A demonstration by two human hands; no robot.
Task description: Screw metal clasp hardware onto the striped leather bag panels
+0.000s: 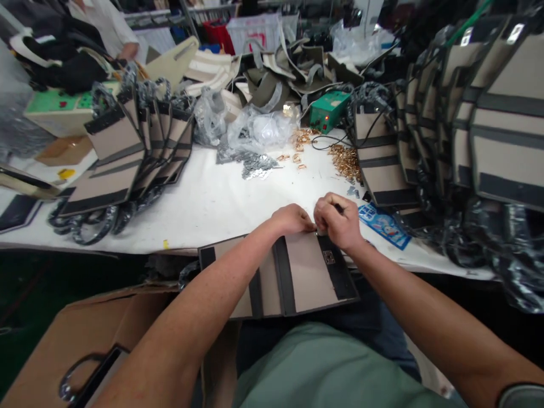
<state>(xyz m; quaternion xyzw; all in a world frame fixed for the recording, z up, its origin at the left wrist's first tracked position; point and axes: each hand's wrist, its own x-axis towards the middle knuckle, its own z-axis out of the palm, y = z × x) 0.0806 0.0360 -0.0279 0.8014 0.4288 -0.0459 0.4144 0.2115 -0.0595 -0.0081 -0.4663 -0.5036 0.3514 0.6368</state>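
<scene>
A flat bag panel [308, 272], beige with dark grey bands, lies across my lap and the table's front edge. On its dark right-hand strip sits a small square metal fitting [328, 257]. My left hand [294, 219] is closed at the panel's far edge, its fingertips pinched together over something too small to name. Right beside it, my right hand [339, 221] is wrapped round a slim tool whose dark end [339, 208] pokes out of the fist. The tool's working tip is hidden by the fingers, which nearly meet those of my left hand.
Bag panels with plastic-wrapped handles stand stacked at left [114, 150] and right [510, 122]. Gold-coloured fittings [345, 163] and silver pieces [257, 165] lie in piles. Behind are a green box [329, 111] with a cable and a blue packet [385, 226]. A cardboard box [97, 317] stands lower left.
</scene>
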